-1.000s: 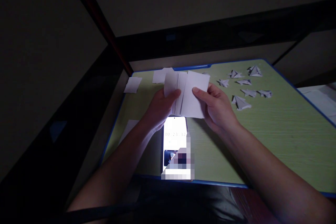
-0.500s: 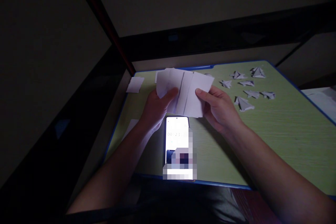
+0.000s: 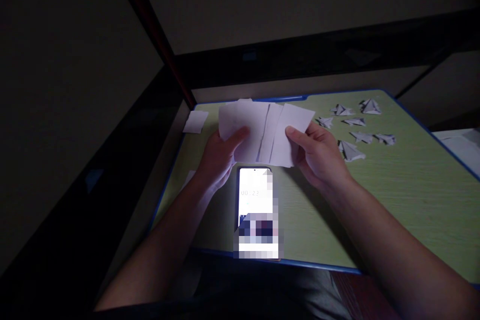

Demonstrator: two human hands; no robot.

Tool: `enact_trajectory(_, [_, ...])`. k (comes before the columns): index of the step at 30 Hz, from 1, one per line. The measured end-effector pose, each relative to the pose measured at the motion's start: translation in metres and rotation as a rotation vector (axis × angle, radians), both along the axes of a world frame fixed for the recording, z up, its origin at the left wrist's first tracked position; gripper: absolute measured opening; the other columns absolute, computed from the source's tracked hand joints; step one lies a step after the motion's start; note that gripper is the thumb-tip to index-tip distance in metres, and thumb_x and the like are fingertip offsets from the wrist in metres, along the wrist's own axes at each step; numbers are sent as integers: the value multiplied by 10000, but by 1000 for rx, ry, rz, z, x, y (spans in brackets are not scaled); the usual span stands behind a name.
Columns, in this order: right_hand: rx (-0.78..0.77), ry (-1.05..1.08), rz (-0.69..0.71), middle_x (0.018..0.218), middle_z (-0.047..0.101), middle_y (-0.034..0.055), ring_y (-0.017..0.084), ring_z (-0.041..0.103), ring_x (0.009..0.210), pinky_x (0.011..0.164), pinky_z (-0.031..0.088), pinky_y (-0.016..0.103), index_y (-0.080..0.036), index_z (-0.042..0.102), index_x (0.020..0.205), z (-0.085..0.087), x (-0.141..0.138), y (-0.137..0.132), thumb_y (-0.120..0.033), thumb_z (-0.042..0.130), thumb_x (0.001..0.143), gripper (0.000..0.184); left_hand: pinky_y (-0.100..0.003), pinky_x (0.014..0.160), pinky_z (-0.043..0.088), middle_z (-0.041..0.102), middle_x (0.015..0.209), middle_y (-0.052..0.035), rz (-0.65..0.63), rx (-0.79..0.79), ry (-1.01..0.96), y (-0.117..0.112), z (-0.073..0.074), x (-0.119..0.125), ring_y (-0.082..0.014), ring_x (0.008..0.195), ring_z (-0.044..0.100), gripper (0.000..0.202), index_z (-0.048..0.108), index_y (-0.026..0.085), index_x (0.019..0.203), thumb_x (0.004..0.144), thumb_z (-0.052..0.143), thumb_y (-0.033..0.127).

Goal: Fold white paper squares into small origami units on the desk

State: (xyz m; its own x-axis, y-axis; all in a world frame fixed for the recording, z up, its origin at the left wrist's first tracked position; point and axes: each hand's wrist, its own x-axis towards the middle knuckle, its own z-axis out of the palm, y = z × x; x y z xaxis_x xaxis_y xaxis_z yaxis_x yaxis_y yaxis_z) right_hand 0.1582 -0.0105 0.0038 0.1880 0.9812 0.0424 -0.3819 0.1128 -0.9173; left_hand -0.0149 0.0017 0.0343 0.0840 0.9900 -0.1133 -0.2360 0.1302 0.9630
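Several overlapping white paper sheets [image 3: 247, 115] are fanned out between my two hands, above the far end of a lit phone. My left hand [image 3: 221, 157] grips their left side, thumb on top and fingers underneath. My right hand [image 3: 318, 150] pinches the right side in the same way, its thumb pressed on the rightmost sheet. Dark lines, perhaps edges or creases, run down the middle of the fan. Below the papers the phone [image 3: 255, 185] lies face up on the table, its screen bright with a timer reading 00:23 and its lower part blurred out.
Several folded paper pieces [image 3: 350, 150] are spread over the back right of the green table [image 3: 393, 200]. A loose paper sheet [image 3: 195, 122] lies at the back left corner, and another paper [image 3: 189, 178] shows partly behind my left forearm. Dark walls border the left and back.
My hands have moved slightly apart, and the sheets are fanned a little wider. The whole view has shifted slightly.
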Motion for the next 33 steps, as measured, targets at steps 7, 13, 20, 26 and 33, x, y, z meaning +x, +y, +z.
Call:
enact_trajectory(7, [-1, -12, -92, 906, 715, 11, 228, 688, 917, 798, 584, 407, -251, 643, 817, 2, 15, 6, -228, 701, 731, 107, -241, 555, 464, 661, 842, -57, 39, -90, -77, 5, -10, -10, -166, 718, 602, 312, 634, 138, 939, 674, 757, 246])
enact_trajectory(13, [-18, -17, -89, 872, 714, 9, 226, 690, 903, 781, 595, 401, -258, 639, 786, 7, 13, 4, -225, 682, 718, 87, -277, 602, 489, 653, 870, -59, -3, -234, -162, 6, -12, -9, -174, 742, 616, 321, 612, 139, 1016, 715, 703, 199])
enact_trajectory(20, [-92, 41, -110, 864, 719, 8, 233, 683, 945, 783, 595, 396, -253, 645, 783, 12, 11, 3, -184, 673, 701, 111, -259, 592, 471, 659, 869, -69, 4, -317, -146, 3, -11, -8, -209, 827, 620, 235, 606, 151, 1001, 775, 625, 213])
enact_trajectory(26, [-102, 29, -101, 911, 722, 15, 236, 677, 966, 791, 589, 393, -244, 641, 813, 15, 12, 2, -202, 687, 695, 133, -264, 557, 458, 624, 824, -39, 20, -320, -145, 1, -9, -7, -190, 753, 595, 209, 601, 176, 952, 769, 630, 272])
enact_trajectory(33, [-91, 25, -94, 958, 726, 13, 243, 670, 985, 780, 594, 391, -245, 642, 834, 13, 16, 2, -225, 704, 686, 162, -256, 543, 420, 593, 809, -37, 23, -307, -117, -1, -10, -7, -172, 721, 566, 215, 598, 158, 915, 742, 633, 281])
